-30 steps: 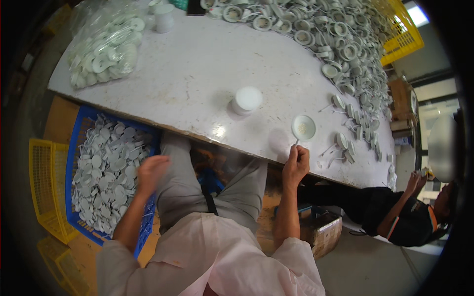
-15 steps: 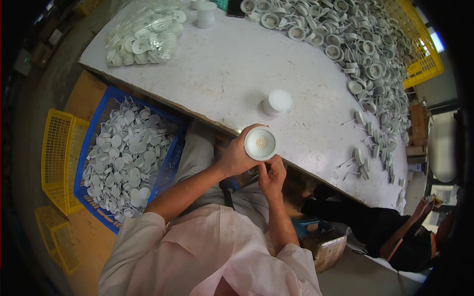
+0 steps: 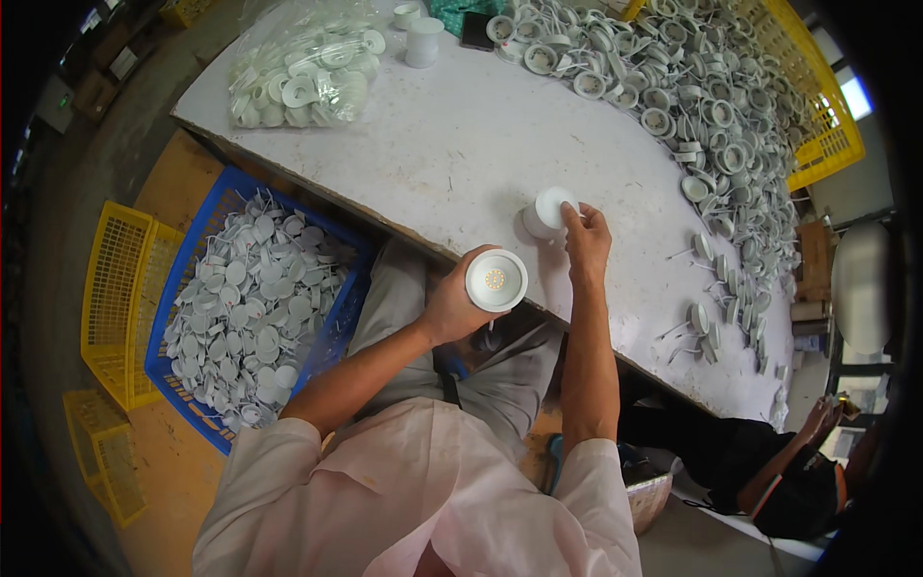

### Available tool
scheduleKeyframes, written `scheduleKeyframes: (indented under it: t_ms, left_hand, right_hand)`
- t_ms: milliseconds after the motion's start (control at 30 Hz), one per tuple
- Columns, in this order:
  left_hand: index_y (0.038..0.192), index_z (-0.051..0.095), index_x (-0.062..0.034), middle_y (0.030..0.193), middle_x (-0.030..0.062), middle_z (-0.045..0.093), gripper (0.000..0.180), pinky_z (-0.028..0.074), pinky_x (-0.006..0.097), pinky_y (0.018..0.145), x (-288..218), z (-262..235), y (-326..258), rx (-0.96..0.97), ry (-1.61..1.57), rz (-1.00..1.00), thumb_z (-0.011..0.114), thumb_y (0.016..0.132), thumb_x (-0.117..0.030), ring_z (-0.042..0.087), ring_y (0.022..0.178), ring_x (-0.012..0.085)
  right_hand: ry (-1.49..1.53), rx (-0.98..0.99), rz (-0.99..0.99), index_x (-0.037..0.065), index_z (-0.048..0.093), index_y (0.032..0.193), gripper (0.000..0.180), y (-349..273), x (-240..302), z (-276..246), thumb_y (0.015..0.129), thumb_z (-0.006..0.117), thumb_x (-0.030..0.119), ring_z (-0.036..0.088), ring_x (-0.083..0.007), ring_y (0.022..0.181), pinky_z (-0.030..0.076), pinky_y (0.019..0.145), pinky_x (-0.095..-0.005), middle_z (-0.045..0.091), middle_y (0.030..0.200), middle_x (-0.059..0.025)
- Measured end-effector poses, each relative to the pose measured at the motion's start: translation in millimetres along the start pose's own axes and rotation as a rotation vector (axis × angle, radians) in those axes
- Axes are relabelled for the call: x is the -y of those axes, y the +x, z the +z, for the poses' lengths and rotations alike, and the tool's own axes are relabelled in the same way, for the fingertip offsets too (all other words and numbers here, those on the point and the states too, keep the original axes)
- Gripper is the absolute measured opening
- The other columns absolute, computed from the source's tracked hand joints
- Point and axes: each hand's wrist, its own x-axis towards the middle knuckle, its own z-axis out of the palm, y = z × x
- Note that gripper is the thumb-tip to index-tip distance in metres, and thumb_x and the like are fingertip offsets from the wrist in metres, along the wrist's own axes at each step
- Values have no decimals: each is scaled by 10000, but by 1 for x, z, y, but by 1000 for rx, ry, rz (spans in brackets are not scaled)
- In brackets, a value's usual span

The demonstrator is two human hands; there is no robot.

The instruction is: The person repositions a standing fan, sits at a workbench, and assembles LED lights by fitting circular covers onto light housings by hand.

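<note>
My left hand (image 3: 449, 306) is wrapped round a small LED downlight (image 3: 513, 282), a white round cup with a ring of yellow chips showing inside. It is held just off the table's near edge, its open face up. My right hand (image 3: 589, 248) pinches at the right edge of the top white disc (image 3: 555, 205) on a short stack of white round discs (image 3: 540, 227), which stands on the white table (image 3: 423, 159). Whether the top disc has come away from the stack I cannot tell.
A pile of white downlights (image 3: 716, 106) covers the table's far right, with a yellow crate (image 3: 832, 149) behind. A clear bag of discs (image 3: 303, 82) lies far left. A blue crate of wired white lights (image 3: 165, 332) stands left of my legs. Another person (image 3: 769, 462) works at right.
My right hand has let go of the downlight and moved up and right to the disc stack. My left hand still holds the downlight, nearly in place.
</note>
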Motion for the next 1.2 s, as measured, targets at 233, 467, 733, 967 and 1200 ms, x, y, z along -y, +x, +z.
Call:
scheduleKeyframes:
  t_ms: [233, 467, 733, 967, 1200]
  left_hand:
    - [1284, 399, -33, 1164, 112, 557, 752, 429, 320, 941, 4, -4, -4, 2, 21, -2, 795, 646, -69, 537, 1096, 200]
    - [1285, 387, -26, 1195, 121, 529, 770, 417, 319, 956, 7, 0, -11, 44, 25, -32, 796, 633, -49, 515, 1123, 212]
    - [1277, 384, -14, 1160, 102, 545, 753, 428, 307, 943, 5, 7, -9, 26, -29, -74, 789, 643, -30, 527, 1096, 190]
    - [1292, 379, -6, 1195, 95, 535, 757, 415, 309, 954, -1, 14, -5, 82, -229, -219, 785, 654, -49, 514, 1112, 169]
    - [1324, 341, -7, 1227, 105, 510, 782, 407, 315, 968, 15, 17, -4, 117, -60, -162, 764, 666, -34, 495, 1140, 175]
  right_hand:
    - [319, -27, -2, -11, 586, 971, 271, -1, -7, 1, 819, 688, 190, 478, -78, 638, 407, 567, -215, 551, 752, -16]
    - [713, -6, 97, 43, 567, 885, 122, -16, -2, -13, 863, 635, 142, 476, -70, 562, 407, 490, -187, 534, 702, -4]
    - [890, 73, 204, 38, 552, 953, 101, -53, -5, -30, 877, 597, 88, 520, -67, 597, 444, 502, -169, 567, 755, -8]
    - [946, 101, 288, 39, 570, 966, 120, -80, -21, -32, 859, 618, 64, 524, -73, 593, 444, 500, -186, 585, 763, -10]
    - [718, 219, 271, 17, 604, 957, 124, -110, -30, -32, 862, 629, 93, 497, -62, 554, 406, 473, -192, 592, 745, -9]
